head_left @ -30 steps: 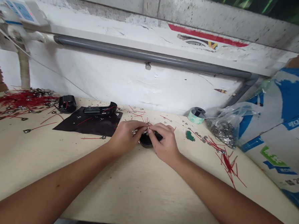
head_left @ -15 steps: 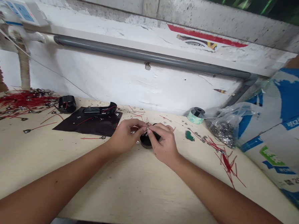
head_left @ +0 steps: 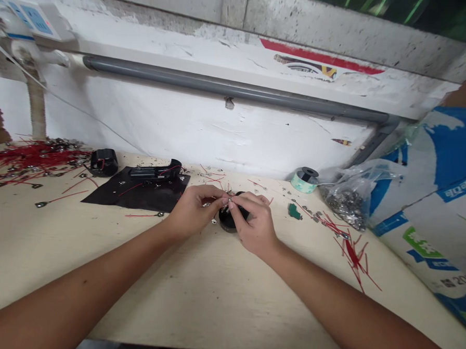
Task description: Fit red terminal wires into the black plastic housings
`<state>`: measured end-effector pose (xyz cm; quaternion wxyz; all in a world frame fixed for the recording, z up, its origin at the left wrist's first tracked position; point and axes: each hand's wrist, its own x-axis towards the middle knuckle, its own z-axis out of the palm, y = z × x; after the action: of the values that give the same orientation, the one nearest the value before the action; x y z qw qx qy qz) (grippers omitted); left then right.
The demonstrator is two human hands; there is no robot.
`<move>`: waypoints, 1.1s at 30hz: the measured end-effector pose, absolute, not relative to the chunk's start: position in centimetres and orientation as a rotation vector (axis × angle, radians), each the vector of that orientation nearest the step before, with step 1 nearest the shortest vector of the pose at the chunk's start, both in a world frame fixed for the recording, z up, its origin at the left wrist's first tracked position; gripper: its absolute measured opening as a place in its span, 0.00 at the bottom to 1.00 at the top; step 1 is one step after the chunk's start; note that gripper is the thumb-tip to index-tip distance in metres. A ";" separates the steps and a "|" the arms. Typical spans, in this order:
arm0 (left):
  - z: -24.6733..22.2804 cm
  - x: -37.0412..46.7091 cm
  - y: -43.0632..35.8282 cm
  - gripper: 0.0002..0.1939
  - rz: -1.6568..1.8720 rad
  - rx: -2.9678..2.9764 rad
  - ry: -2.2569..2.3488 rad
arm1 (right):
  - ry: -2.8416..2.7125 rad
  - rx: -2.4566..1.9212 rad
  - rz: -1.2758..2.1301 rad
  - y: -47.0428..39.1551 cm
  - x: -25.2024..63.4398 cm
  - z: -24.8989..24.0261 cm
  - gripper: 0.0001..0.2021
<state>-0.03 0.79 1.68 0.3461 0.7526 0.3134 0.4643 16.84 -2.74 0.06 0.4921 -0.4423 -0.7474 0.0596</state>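
My left hand point(head_left: 192, 210) and my right hand point(head_left: 257, 220) meet at the middle of the table. Their thumbs and forefingers are pinched together on a small shiny metal piece point(head_left: 229, 199), largely covered by the fingertips. Thin red wire shows close to the fingers; whether it is joined to the piece I cannot tell. Beneath the fingertips stands a round black container point(head_left: 227, 225), partly hidden by my right hand. To the left, a black sheet point(head_left: 141, 198) carries a long black plastic housing point(head_left: 151, 172) with a red wire.
Red wires with metal tabs point(head_left: 42, 156) are heaped at the far left, near a black plastic part point(head_left: 104, 162). At the right are a green piece point(head_left: 294, 211), a tape roll point(head_left: 305, 181), loose red wires point(head_left: 354, 256), a bag of metal parts point(head_left: 346, 204) and a printed carton point(head_left: 430, 205).
The fingers of my left hand have shifted slightly around the small piece, baring more of the container's left rim. My right hand keeps nearly the same pinch.
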 end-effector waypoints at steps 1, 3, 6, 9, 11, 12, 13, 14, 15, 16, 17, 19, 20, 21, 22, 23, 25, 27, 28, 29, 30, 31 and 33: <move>1.7 0.0 0.8 0.09 1.206 1.961 0.817 | -1.816 -1.071 0.144 -2.7 16.8 0.0 0.09; 1.6 -0.1 0.9 0.09 1.200 1.971 0.821 | -1.817 -1.063 0.145 -2.7 16.9 0.0 0.09; 1.7 -0.1 0.9 0.09 1.187 1.992 0.835 | -1.818 -1.057 0.151 -2.7 16.9 0.0 0.09; 1.6 -0.3 0.9 0.10 1.173 2.026 0.860 | -1.827 -1.062 0.148 -2.8 16.9 0.1 0.10; 1.5 -0.3 0.9 0.09 1.181 2.049 0.861 | -1.833 -1.064 0.140 -2.9 16.8 0.1 0.10; 1.5 -0.4 0.9 0.09 1.190 2.062 0.859 | -1.836 -1.065 0.137 -2.9 16.8 0.1 0.10; 1.4 -0.4 0.9 0.09 1.200 2.075 0.855 | -1.836 -1.065 0.134 -2.9 16.8 0.1 0.10; 1.4 -0.4 0.9 0.09 1.208 2.088 0.851 | -1.835 -1.063 0.133 -3.0 16.7 0.0 0.10; 1.3 -0.4 0.9 0.09 1.217 2.098 0.850 | -1.834 -1.061 0.131 -3.0 16.7 0.0 0.10; 1.3 -0.4 0.9 0.09 1.223 2.106 0.849 | -1.834 -1.060 0.128 -3.0 16.7 0.0 0.10; 1.3 -0.4 1.0 0.09 1.227 2.114 0.850 | -1.836 -1.061 0.123 -3.0 16.7 -0.1 0.10; 1.4 -0.3 0.9 0.09 1.235 2.131 0.855 | -1.849 -1.064 0.098 -3.0 16.7 -0.1 0.10; 1.4 -0.3 0.9 0.09 1.239 2.141 0.859 | -1.856 -1.067 0.079 -3.1 16.7 -0.1 0.10; 1.5 -0.3 0.9 0.09 1.246 2.150 0.863 | -1.865 -1.070 0.057 -3.1 16.7 -0.1 0.10; 1.5 -0.3 0.8 0.08 1.251 2.161 0.865 | -1.874 -1.073 0.033 -3.1 16.7 -0.1 0.10; 1.5 -0.3 0.8 0.08 1.258 2.170 0.866 | -1.882 -1.076 0.009 -3.1 16.7 -0.2 0.10; 1.6 -0.2 0.8 0.08 1.263 2.183 0.863 | -1.897 -1.085 -0.037 -3.1 16.7 -0.2 0.10; 1.6 -0.2 0.9 0.08 1.264 2.187 0.863 | -1.909 -1.093 -0.080 -3.1 16.8 -0.2 0.10; 1.6 -0.2 0.9 0.09 1.265 2.187 0.862 | -1.913 -1.096 -0.100 -3.1 16.8 -0.2 0.10; 1.5 -0.3 0.9 0.08 1.266 2.186 0.860 | -1.918 -1.098 -0.117 -3.1 16.8 -0.2 0.10; 1.5 -0.3 0.9 0.08 1.268 2.185 0.857 | -1.924 -1.100 -0.129 -3.1 16.8 -0.2 0.10; 1.5 -0.3 0.9 0.08 1.270 2.183 0.853 | -1.931 -1.101 -0.137 -3.1 16.9 -0.2 0.10; 1.4 -0.3 0.9 0.08 1.274 2.173 0.850 | -1.941 -1.102 -0.139 -3.1 16.9 -0.2 0.11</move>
<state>-0.27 0.91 1.42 0.2391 0.7937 0.3105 0.4652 16.87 -3.12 -0.24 0.4372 -0.4433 -0.7806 -0.0557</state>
